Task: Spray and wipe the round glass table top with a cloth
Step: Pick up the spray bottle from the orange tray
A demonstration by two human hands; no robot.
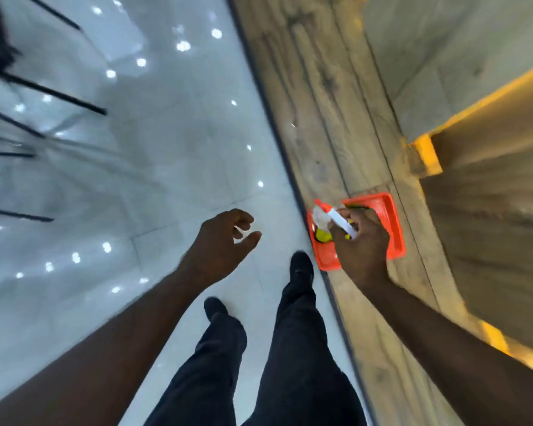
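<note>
My right hand point(362, 241) is closed around a spray bottle point(336, 221) with a white trigger head and clear body, just above an orange tray point(391, 222). Something yellow point(322, 235) lies in the tray under the bottle; blur hides what it is. My left hand point(225, 241) hangs over the floor to the left, fingers curled apart, holding nothing. I see no cloth. At the far left, thin black legs and a blurred glassy edge point(53, 139) may be the table, but the frame is too smeared to tell.
The orange tray rests on a low wood-grain ledge point(330, 103) running diagonally from top centre to bottom right. Glossy white floor tiles point(166, 133) fill the left. My dark trousers and shoes point(302, 265) are below. A lit yellow strip point(425, 155) edges the wall at right.
</note>
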